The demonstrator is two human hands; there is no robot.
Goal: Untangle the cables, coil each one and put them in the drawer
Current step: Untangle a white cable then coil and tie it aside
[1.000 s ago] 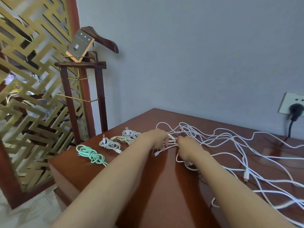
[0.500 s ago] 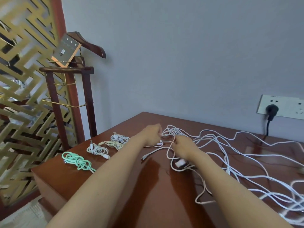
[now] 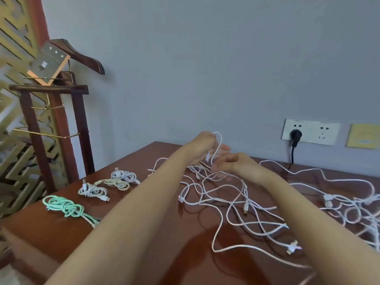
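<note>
Head cam looks down along both bare forearms, reaching fwd over a glossy brown table. My L hand is up off the tabletop, thumb & forefinger pinching a white cable. Its loop arcs above the knuckles, then drops toward 6 o'clock into the mess below. The other fingers stick out toward 3 o'clock. My R hand sits just beside it at 4 o'clock, lower, fingers curled. I can't tell whether it grips a strand. The tangle of white cables sprawls on the table under the hands and out toward 3–5 o'clock, reaching the rt edge of view, w/ several connector ends showing. At 8–9 o'clock of the hands, four bundled cables lie apart from the tangle near the table's left edge: a mint-green coil, a white coil, a cream coil and a grey-white coil, the last two touching. On the grey wall at 2 o'clock is a socket plate w/ a black plug in its left outlet. A wooden valet stand stands at 10 o'clock.
</note>
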